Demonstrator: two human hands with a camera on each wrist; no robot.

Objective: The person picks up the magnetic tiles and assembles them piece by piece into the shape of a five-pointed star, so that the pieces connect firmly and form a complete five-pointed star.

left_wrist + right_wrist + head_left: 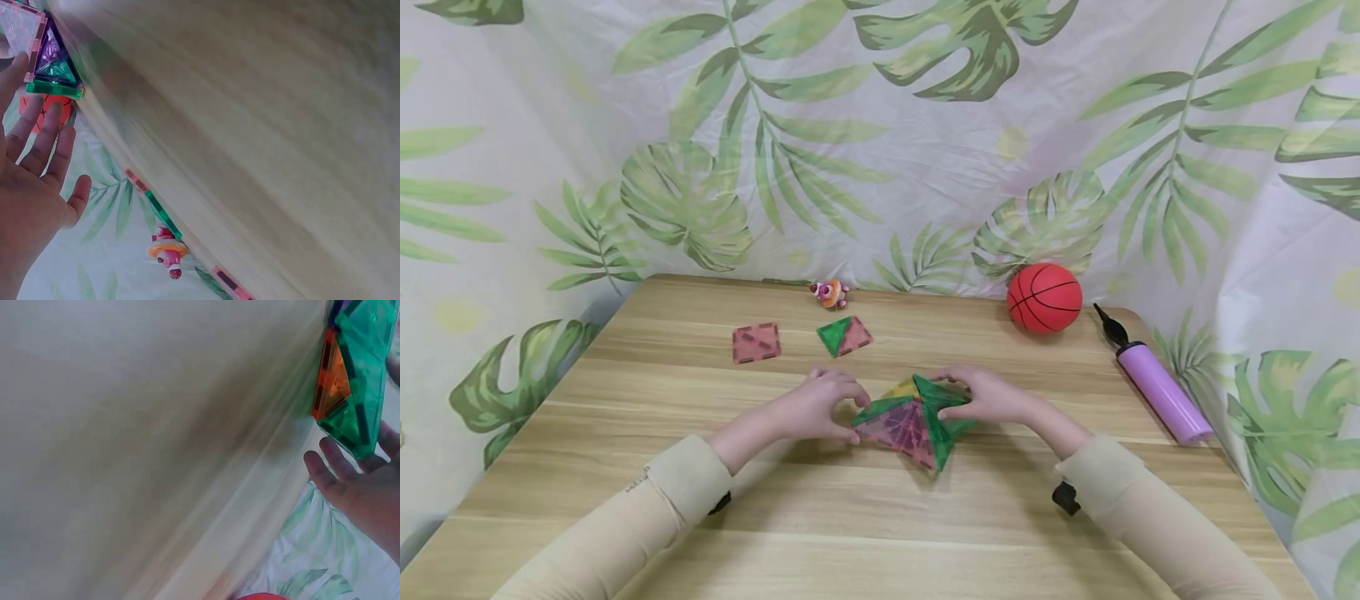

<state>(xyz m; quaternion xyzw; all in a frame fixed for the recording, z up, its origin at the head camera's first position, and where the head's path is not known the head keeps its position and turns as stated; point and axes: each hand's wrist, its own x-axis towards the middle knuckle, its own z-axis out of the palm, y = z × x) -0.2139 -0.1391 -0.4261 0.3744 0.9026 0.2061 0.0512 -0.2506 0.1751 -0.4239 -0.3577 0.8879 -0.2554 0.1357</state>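
A pointed structure of translucent magnetic tiles (898,425), in pink, purple, green and yellow, stands on the table before me. Its purple and green tiles (55,59) show in the left wrist view, and an orange tile (332,378) sits among green ones in the right wrist view. My right hand (992,396) grips the structure's right side, thumb on a front green tile and fingers behind. At the left corner is my left hand (812,408), its thumb and fingers spread around the edge; whether they touch it I cannot tell.
A pink square tile (756,342) and a green-and-pink tile piece (846,336) lie farther back on the wooden table (790,533). Behind them sits a small toy figure (831,293). A red ball (1044,298) and a purple hand pump (1161,392) are at the right.
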